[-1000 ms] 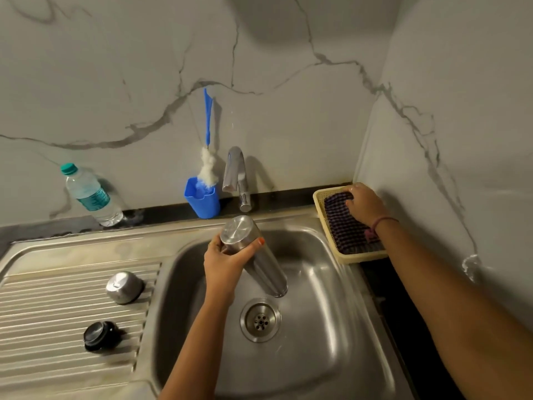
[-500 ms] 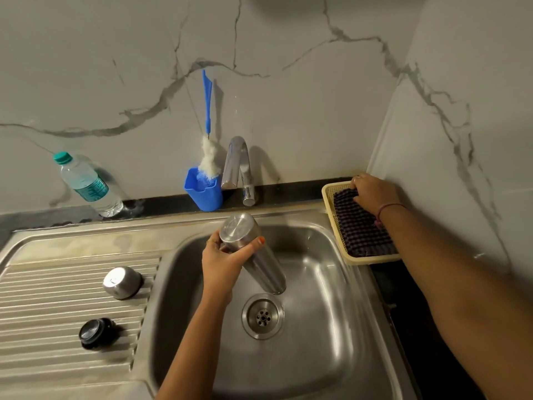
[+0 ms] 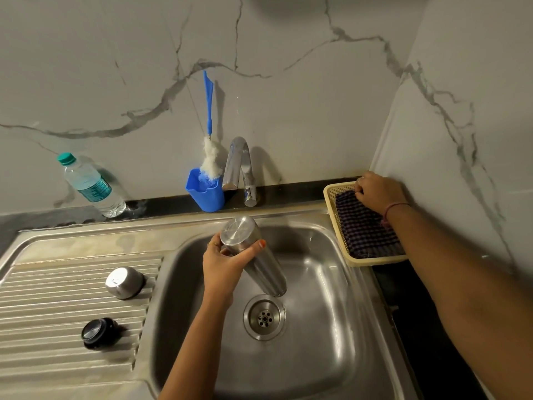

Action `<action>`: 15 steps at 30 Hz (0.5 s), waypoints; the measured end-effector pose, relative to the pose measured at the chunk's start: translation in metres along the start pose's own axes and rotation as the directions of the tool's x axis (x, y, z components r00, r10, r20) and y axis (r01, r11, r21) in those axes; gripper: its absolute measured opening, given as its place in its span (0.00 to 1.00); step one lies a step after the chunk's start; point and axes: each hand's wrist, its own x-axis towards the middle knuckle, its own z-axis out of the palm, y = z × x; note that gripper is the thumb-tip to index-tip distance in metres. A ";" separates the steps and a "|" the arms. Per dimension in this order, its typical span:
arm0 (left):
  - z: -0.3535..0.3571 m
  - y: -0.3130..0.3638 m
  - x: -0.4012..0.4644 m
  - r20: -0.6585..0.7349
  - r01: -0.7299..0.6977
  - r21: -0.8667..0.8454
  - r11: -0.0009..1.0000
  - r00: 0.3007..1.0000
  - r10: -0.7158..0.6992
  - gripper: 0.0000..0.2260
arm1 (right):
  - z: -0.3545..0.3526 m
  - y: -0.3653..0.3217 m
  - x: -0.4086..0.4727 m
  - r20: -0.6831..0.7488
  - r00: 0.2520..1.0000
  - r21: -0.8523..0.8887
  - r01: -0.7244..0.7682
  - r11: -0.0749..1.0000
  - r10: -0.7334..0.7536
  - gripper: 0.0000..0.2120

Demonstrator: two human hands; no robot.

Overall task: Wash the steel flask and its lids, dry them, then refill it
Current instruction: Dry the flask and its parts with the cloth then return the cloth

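Note:
My left hand grips the steel flask near its base and holds it upside down over the sink basin, mouth tilted toward the drain. On the ribbed drainboard lie the steel cup lid and the black inner lid. My right hand rests on the far end of a dark checked cloth in a cream basket, fingers curled at the cloth's edge.
The tap stands behind the basin with no water running. A blue holder with a bottle brush is beside it. A plastic water bottle leans on the marble wall at the left. Dark counter lies right of the sink.
My right hand has shifted slightly toward the back edge of the cloth. The flask and my left hand stay in the same pose over the drain.

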 end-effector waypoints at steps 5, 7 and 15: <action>-0.001 0.003 -0.001 0.002 -0.004 -0.005 1.000 1.000 0.004 0.33 | -0.018 0.002 -0.011 0.118 0.993 0.265 -0.015 0.964 -0.017 0.05; -0.001 0.003 -0.003 0.003 -0.004 -0.014 1.000 1.000 0.004 0.34 | -0.030 0.001 -0.020 0.121 0.993 0.350 -0.055 0.935 0.013 0.06; -0.004 0.001 -0.010 0.009 -0.017 -0.022 1.000 1.000 0.017 0.36 | -0.059 -0.014 -0.092 0.112 0.991 0.374 -0.106 0.922 0.069 0.01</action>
